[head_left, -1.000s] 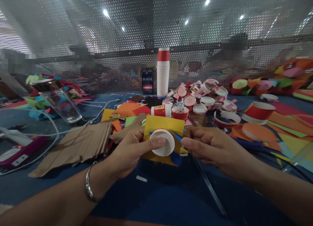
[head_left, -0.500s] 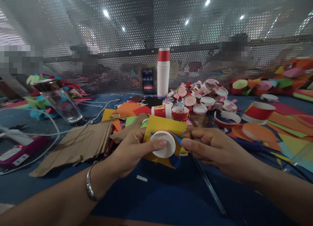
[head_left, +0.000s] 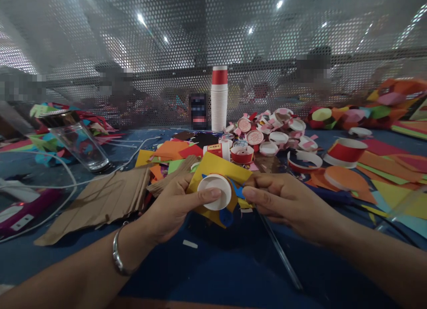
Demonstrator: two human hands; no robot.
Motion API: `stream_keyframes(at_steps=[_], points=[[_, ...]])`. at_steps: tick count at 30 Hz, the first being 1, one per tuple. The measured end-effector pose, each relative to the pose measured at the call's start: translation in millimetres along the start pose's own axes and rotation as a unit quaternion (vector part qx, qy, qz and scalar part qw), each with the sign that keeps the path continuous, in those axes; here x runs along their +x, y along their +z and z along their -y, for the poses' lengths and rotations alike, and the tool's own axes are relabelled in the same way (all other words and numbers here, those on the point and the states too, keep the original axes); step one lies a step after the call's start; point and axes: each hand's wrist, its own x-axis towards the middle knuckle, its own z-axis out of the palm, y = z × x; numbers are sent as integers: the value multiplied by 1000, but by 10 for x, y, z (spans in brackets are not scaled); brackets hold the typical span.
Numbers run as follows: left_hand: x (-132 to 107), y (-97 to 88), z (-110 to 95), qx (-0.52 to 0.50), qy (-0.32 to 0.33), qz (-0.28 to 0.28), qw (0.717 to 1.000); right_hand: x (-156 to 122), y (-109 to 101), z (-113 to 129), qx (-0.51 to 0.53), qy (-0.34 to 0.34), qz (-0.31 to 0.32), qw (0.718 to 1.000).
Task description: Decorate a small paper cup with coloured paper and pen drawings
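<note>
My left hand (head_left: 176, 201) is closed on a piece of yellow paper (head_left: 208, 165), with the thumb pressing a shallow white paper cup base (head_left: 218, 201) against it. Pieces of blue paper (head_left: 227, 217) stick out around the cup base. My right hand (head_left: 283, 197) is at the right edge of the yellow sheet, thumb and fingers pinched together at the tip of a blue piece. Its other fingertips are hidden behind.
A tall stack of paper cups (head_left: 219, 104) stands at the back, beside a heap of cut cup bases (head_left: 276, 131). Brown cardboard (head_left: 96, 195) and a tilted glass bottle (head_left: 78, 142) lie left. A clear rod (head_left: 282, 255) and a blue tool (head_left: 330, 195) are right.
The yellow paper and cup base have tilted and shifted slightly left in my left hand. The lower blue piece has moved left with them. The whole view has shifted a little.
</note>
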Motion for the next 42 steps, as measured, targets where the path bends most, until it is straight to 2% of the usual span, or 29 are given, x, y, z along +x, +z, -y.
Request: stream_keyframes(at_steps=[11, 24, 35, 42], points=[[6, 19, 21, 4, -4, 13, 1000, -1, 18, -15, 13, 8, 2, 1000], [17, 13, 23, -37, -15, 8, 999, -8, 17, -31, 11, 8, 3, 1000], [6, -19, 17, -30, -26, 30, 999, 11, 6, -56, 16, 5, 6, 1000], [59, -50, 38, 2, -10, -11, 1000, 31, 15, -40, 16, 12, -9, 1000]])
